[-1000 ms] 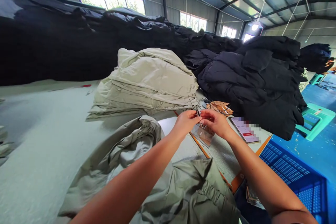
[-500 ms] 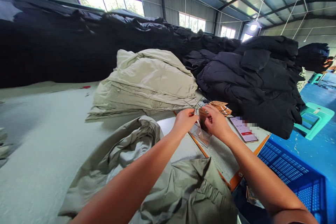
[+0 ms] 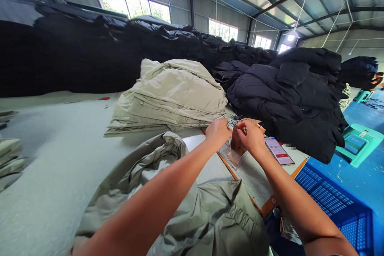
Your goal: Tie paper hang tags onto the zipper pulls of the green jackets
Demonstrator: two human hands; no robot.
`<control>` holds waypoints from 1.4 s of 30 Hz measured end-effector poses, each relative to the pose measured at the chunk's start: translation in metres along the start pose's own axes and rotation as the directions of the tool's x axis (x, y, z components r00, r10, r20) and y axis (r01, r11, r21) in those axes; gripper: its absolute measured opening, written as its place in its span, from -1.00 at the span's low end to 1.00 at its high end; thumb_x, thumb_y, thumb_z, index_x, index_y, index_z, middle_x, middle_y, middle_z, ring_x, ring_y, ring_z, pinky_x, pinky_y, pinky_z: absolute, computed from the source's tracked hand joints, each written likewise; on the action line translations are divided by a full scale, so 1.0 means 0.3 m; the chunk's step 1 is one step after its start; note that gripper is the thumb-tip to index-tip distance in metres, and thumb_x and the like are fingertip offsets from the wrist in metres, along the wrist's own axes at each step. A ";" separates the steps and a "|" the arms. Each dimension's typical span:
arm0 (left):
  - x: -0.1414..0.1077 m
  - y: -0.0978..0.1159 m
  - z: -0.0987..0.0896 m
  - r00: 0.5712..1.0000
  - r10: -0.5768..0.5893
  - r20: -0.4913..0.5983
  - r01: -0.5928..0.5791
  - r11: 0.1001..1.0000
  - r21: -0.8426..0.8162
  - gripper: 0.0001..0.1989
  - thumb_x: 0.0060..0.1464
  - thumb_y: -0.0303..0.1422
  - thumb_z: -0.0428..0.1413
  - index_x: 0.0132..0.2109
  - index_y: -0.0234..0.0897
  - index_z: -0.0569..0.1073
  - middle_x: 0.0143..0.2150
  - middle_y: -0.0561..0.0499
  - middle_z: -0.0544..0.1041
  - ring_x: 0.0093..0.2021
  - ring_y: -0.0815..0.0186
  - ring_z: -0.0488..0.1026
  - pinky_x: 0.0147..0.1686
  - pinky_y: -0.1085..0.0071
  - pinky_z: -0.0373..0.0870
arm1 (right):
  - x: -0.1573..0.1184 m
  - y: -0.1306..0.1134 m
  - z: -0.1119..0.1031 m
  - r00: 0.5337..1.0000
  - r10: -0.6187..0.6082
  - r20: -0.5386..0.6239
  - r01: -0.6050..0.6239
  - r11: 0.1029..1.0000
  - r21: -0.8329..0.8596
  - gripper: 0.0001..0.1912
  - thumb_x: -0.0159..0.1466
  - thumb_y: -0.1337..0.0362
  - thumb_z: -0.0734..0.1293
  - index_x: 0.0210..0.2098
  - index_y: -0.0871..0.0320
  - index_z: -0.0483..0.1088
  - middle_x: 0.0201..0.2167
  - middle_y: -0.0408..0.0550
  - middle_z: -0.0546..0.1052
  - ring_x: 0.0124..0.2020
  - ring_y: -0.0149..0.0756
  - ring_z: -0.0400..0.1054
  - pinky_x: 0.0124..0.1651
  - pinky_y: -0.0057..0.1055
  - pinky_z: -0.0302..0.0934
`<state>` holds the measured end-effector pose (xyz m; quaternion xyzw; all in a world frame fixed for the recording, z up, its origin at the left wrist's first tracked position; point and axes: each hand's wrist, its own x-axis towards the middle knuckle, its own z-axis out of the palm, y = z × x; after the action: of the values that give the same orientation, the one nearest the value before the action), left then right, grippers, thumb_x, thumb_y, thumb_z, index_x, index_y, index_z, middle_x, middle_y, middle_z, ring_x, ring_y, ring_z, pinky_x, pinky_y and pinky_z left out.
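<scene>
Black tag strings (image 3: 230,122) come out at the closed fingertips of my left hand (image 3: 218,132). Just to its right, my right hand (image 3: 252,138) pinches the upper part of a brown hang tag (image 3: 237,143). A clear plastic bag (image 3: 231,157) hangs below the tag, between the hands. Behind my fingers lie more brown tags (image 3: 257,125) with black strings. A grey-green garment (image 3: 207,208) with a gathered elastic edge is spread beneath my forearms. My left fingertips are partly hidden by the back of the hand.
Folded beige garments (image 3: 174,92) are stacked ahead, with dark garments (image 3: 285,100) piled beside them. A phone (image 3: 279,151) lies right of my hands. A blue plastic crate (image 3: 333,200) stands below the table edge, and a turquoise stool (image 3: 360,140) is on the floor.
My hands have shifted slightly, with the left hand turned so its back faces me more. The right fingers have closed on the brown tag. The view has tilted and shifted a little.
</scene>
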<state>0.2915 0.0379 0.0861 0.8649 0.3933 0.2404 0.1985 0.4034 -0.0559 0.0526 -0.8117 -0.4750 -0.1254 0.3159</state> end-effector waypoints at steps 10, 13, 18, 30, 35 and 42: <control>0.028 -0.056 -0.084 0.997 -0.007 -0.079 -0.009 0.981 -0.196 -0.76 0.00 -0.47 0.09 -0.15 -0.33 0.52 -0.27 -0.12 0.62 -0.22 0.17 0.52 -0.19 0.35 0.36 | -0.002 0.018 -0.012 0.999 0.042 0.010 -0.039 0.977 -0.211 -0.91 0.22 0.28 0.32 -0.27 0.11 0.45 -0.32 0.07 0.58 -0.33 -0.16 0.47 -0.34 -0.38 0.19; 0.023 -0.091 -0.146 0.998 0.007 -0.067 -0.028 0.946 -0.323 -0.73 0.01 -0.46 0.10 -0.09 -0.37 0.50 -0.26 -0.12 0.63 -0.27 0.21 0.54 -0.24 0.37 0.39 | -0.014 0.026 -0.009 0.999 0.004 0.038 0.006 0.970 -0.244 -0.88 0.20 0.29 0.35 -0.25 0.12 0.49 -0.25 0.12 0.59 -0.29 -0.11 0.47 -0.32 -0.34 0.23; -0.091 -0.204 -0.276 0.999 0.005 0.047 0.022 0.826 -0.563 -0.68 -0.04 -0.34 0.15 -0.10 -0.35 0.48 -0.33 -0.04 0.62 -0.38 0.27 0.53 -0.39 0.43 0.40 | -0.050 0.019 -0.055 0.995 -0.104 0.004 0.102 0.966 -0.238 -0.83 0.19 0.32 0.36 -0.21 0.12 0.54 -0.15 0.14 0.57 -0.14 -0.03 0.44 -0.17 -0.23 0.28; -0.573 -0.552 -0.329 0.830 -0.087 0.550 0.511 0.513 -0.689 -0.62 -0.19 -0.23 0.33 -0.22 -0.32 0.49 -0.39 0.01 0.59 -0.45 0.38 0.46 -0.46 0.51 0.25 | -0.258 -0.393 0.079 0.589 -0.417 0.693 -0.430 0.564 0.705 -0.61 0.05 0.07 0.47 -0.22 0.18 0.55 -0.45 -0.09 0.59 -0.53 -0.37 0.41 -0.53 -0.48 0.24; -0.654 -0.650 -0.324 0.805 -0.118 0.581 0.574 0.404 -0.713 -0.58 -0.28 -0.21 0.38 -0.25 -0.32 0.50 -0.39 0.04 0.59 -0.43 0.39 0.46 -0.40 0.51 0.28 | -0.311 -0.525 0.189 0.508 -0.447 0.736 -0.527 0.515 0.676 -0.69 0.02 0.06 0.49 -0.51 0.20 0.50 -0.65 -0.19 0.48 -0.62 -0.45 0.32 -0.53 -0.50 0.23; -0.681 -0.675 -0.310 0.814 -0.280 0.509 0.575 0.264 -0.775 -0.63 -0.26 -0.27 0.36 -0.27 -0.31 0.47 -0.48 0.08 0.53 -0.52 0.43 0.41 -0.49 0.53 0.25 | -0.357 -0.567 0.262 0.595 -0.462 0.657 -0.488 0.442 0.753 -0.65 0.09 0.03 0.46 -0.27 0.15 0.47 -0.49 -0.18 0.48 -0.50 -0.41 0.36 -0.41 -0.45 0.29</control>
<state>0.0024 0.0177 0.0003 0.4954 0.3868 0.2297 0.7431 0.1958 -0.0208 0.0052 -0.4782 -0.5431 0.5287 0.4437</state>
